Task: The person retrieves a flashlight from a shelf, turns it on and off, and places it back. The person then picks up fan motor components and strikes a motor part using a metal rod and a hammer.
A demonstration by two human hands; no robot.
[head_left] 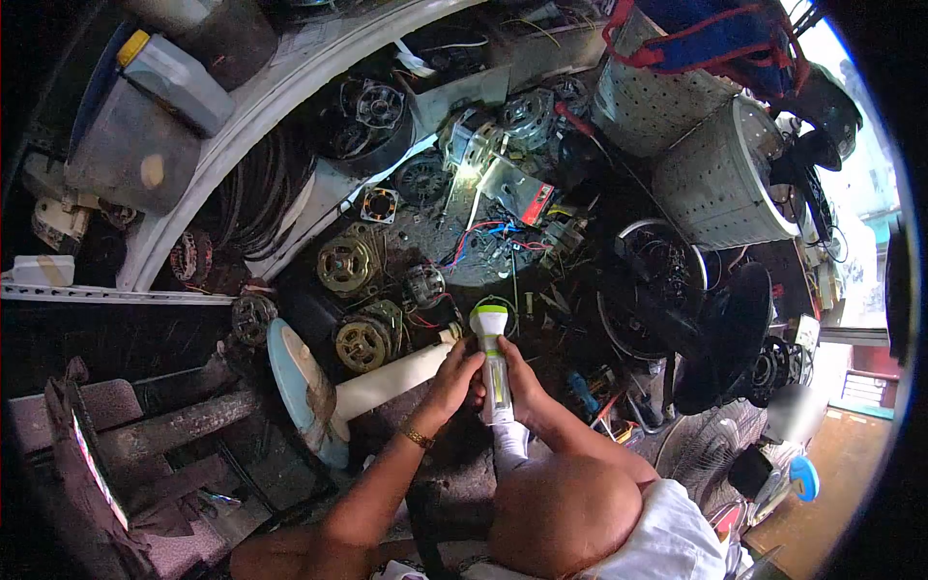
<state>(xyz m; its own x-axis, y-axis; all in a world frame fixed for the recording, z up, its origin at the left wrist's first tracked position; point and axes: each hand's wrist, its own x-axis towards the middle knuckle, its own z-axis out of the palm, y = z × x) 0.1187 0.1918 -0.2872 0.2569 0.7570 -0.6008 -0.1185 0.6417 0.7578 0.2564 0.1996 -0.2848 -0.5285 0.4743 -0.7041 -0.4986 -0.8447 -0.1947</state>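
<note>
A white and green flashlight (495,372) points away from me, and a bright patch of light falls on the parts ahead of it. My left hand (452,380), with a gold band at the wrist, is closed on the flashlight's left side. Against its right side, my right hand (526,385) is wrapped round the body, thumb near the head. The undersides of both hands' fingers are partly hidden. Beyond the flashlight lie red and blue wires (493,230) and a red-and-grey box (527,193). Left of it sits a small motor (423,287) with wires.
Brass-coloured motors (350,266) crowd the left of the work area. A pale blue round base with a white post (391,382) lies close to my left forearm. Perforated metal drums (720,179), a black fan part (725,333) and a fan grille (701,445) stand at right.
</note>
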